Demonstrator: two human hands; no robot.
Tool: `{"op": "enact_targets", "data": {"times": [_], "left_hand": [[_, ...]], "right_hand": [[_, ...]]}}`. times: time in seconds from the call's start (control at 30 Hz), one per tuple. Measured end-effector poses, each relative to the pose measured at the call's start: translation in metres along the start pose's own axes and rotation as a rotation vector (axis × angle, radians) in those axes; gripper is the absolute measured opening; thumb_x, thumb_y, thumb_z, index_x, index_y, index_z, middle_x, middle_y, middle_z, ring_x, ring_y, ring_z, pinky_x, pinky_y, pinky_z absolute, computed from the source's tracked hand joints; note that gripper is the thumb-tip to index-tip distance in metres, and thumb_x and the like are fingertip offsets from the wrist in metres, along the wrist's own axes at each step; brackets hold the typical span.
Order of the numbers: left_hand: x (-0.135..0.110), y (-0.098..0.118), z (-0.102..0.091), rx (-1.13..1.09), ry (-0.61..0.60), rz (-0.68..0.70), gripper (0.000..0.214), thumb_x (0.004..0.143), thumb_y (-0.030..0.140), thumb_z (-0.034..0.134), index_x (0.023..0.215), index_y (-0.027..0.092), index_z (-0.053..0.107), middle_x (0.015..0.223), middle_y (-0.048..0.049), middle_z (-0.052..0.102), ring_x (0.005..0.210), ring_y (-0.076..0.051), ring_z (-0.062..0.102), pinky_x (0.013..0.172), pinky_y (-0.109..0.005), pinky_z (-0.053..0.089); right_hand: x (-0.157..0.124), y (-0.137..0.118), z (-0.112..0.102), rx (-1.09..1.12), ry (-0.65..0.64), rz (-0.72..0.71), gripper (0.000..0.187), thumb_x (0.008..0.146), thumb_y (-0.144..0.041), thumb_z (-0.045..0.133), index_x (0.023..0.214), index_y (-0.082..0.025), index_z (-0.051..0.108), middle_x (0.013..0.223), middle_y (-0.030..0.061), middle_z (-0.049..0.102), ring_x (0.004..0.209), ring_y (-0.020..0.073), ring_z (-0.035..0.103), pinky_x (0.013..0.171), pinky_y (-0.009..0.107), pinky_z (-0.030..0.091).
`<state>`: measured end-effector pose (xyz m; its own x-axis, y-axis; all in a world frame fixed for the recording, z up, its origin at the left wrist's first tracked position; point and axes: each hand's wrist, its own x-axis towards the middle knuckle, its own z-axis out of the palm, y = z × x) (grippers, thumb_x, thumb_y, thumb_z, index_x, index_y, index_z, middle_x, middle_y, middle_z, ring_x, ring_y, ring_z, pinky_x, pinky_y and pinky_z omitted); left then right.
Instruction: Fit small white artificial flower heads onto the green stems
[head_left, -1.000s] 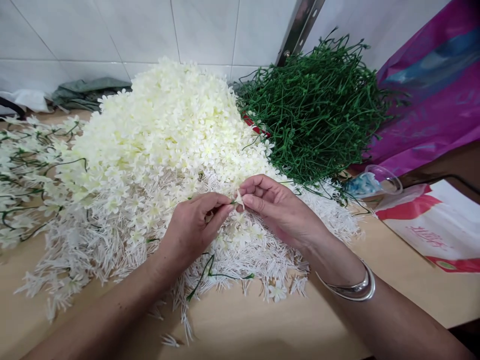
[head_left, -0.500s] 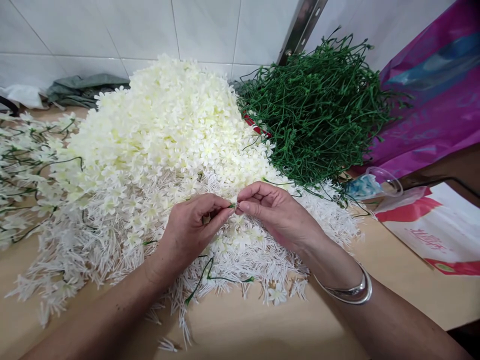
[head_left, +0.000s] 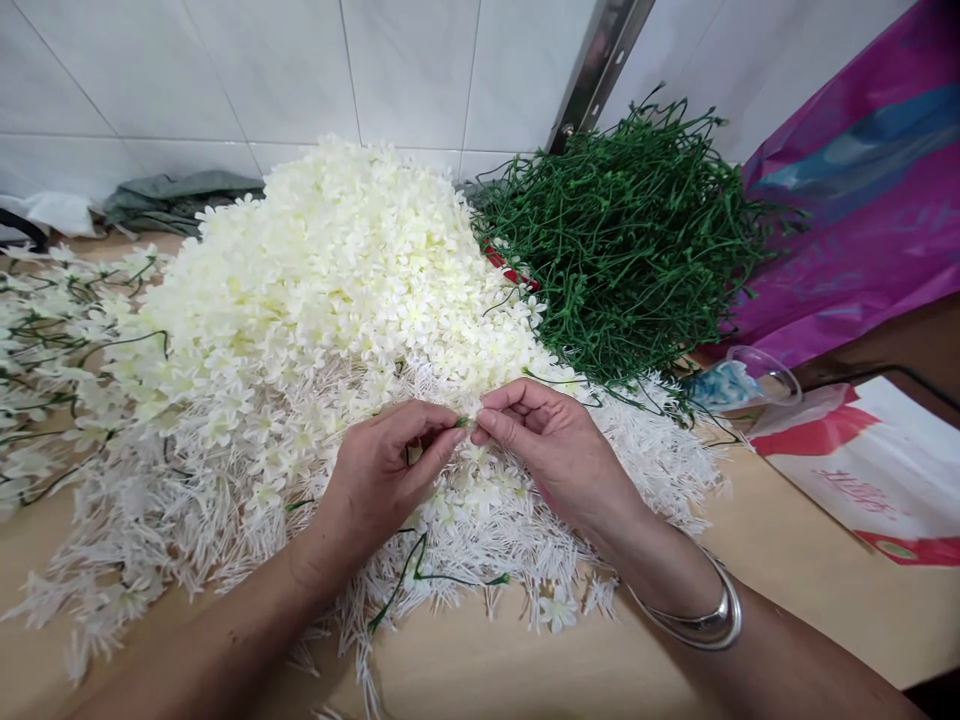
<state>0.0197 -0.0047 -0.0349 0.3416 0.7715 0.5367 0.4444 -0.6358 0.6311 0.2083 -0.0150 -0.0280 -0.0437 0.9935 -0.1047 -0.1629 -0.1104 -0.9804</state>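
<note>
My left hand (head_left: 390, 470) pinches a small green stem tip (head_left: 462, 422) between thumb and forefinger. Facing it, my right hand (head_left: 551, 445) is closed in a pinch, its fingertips almost touching the stem's end; the pale bit between them looks like the base of a white flower part, too small to make out well. Both hands are held over a large heap of white artificial flowers (head_left: 337, 260). White stamen-like strands (head_left: 510, 535) spread below the hands. A loose branched green stem (head_left: 412, 578) lies on these strands near the front.
Behind to the right is a big pile of green plastic stems (head_left: 630, 240). Finished-looking flower sprigs (head_left: 45, 350) lie at left. A clear plastic cup (head_left: 765, 375), a red-and-white paper bag (head_left: 862, 470) and a purple plastic bag (head_left: 847, 190) stand on the right; grey cloth (head_left: 180, 200) lies by the wall.
The view has tilted slightly, so the scene sits lower in the picture. Both hands stay together at the stem tip, with the right fingertips shifted slightly.
</note>
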Motion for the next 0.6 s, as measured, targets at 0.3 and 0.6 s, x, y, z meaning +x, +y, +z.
{"op": "enact_targets", "data": {"times": [0.3,0.6], "left_hand": [[-0.001,-0.003,0.000,-0.043,0.025,-0.064,0.004,0.093,0.018,0.071,0.090,0.019,0.073,0.077,-0.0004,0.077,0.061,-0.011,0.066,0.057,-0.020,0.052],[-0.002,-0.003,0.001,-0.030,0.008,-0.045,0.003,0.093,0.017,0.070,0.092,0.020,0.072,0.077,0.0004,0.077,0.061,-0.011,0.066,0.055,-0.019,0.050]], "right_hand": [[-0.011,-0.004,0.004,-0.269,0.116,-0.338,0.009,0.086,-0.023,0.080,0.082,-0.025,0.072,0.084,0.0017,0.074,0.080,0.0176,0.068,0.077,0.035,0.055],[-0.014,0.001,0.001,-0.424,0.071,-0.537,0.013,0.091,-0.015,0.075,0.088,-0.027,0.070,0.090,0.0011,0.075,0.088,0.0192,0.071,0.082,0.037,0.056]]}}
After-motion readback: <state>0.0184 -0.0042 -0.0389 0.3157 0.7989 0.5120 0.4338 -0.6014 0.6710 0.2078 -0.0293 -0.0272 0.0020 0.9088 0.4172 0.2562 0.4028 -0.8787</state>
